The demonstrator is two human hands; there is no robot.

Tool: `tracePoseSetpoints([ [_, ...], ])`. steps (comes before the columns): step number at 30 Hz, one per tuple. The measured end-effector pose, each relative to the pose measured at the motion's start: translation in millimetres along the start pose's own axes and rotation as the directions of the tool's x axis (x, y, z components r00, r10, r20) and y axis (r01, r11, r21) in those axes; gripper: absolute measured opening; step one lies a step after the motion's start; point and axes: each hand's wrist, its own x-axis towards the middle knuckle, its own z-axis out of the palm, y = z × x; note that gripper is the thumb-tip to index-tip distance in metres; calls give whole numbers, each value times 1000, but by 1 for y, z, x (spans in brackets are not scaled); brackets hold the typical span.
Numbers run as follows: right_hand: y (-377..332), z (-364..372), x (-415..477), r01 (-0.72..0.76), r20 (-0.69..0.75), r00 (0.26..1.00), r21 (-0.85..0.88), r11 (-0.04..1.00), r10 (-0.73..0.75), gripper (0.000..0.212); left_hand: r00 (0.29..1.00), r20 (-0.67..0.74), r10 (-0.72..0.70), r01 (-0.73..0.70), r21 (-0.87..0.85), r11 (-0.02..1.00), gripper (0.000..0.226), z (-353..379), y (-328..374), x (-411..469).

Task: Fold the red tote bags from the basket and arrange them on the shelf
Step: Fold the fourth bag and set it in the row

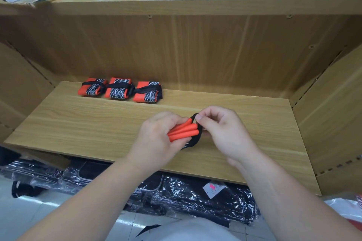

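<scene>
Three folded tote bags (119,90) line the back left of the shelf (78,123). Above its front middle, the left hand (154,139) grips a fourth bag (184,130) by its red pleats while the right hand (223,133) pinches its black strap (194,118). If that strap slips, the bundle likely springs open.

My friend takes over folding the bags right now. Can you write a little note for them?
Left hand grips the folded red bag above the shelf.
Right hand pinches its black strap at the bag's end.
Done: three tied bags lie in a row at the shelf's back left.
Left: finish strapping this one and set it beside the row. The basket is not in view.
</scene>
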Motion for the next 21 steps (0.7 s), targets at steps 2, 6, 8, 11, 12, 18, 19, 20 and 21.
tracePoseSetpoints([
  [2,1,4,-1,-53,1,999,119,992,54,23,1000,8,14,-14,-39,999,32,2,0,1],
  [6,0,6,1,-62,-13,998,191,980,66,24,999,33,4,-1,-78,997,33,2,0,5],
  [8,-1,5,2,-71,17,997,244,967,69,23,999,52,8,-3,-95,995,33,0,-1,8],
  [11,-1,3,1,-73,70,996,254,964,57,22,998,69,3,3,-86,996,30,-1,-2,11],
  [12,0,2,0,-65,70,996,241,968,50,21,997,72,0,6,-76,997,30,-2,-3,12],
  [18,4,10,-7,-35,51,998,258,965,23,19,998,67,-13,16,-45,999,29,-1,-4,11],
  [19,5,11,-8,-20,34,999,257,966,12,21,998,67,-14,18,-59,998,29,0,-2,10],
  [20,5,13,-8,-7,21,1000,257,966,1,23,997,68,-22,27,-80,996,29,1,0,8],
  [21,6,14,-9,6,11,1000,253,967,-9,23,997,70,-34,42,-108,993,29,1,2,6],
])
